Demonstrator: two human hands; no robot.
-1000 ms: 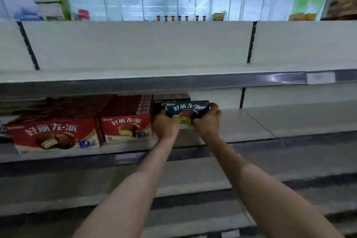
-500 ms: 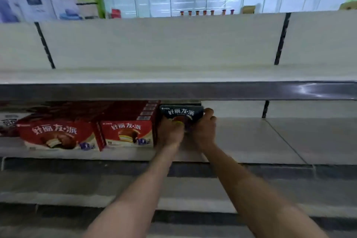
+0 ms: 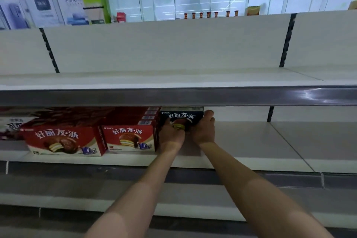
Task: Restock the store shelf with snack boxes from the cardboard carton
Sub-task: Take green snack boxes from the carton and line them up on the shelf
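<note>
Gripping a dark snack box on the shelf, both hands.

Dim, soft, wide-angle bowed view; glare on the shelf rail; deep shadow beneath.

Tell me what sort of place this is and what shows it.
Most likely a grocery shop aisle. Long tiered retail shelves with price-strip edges, red snack boxes faced outward, both hands setting a dark snack box beside them, and small bottles lined up on a display behind.
</note>
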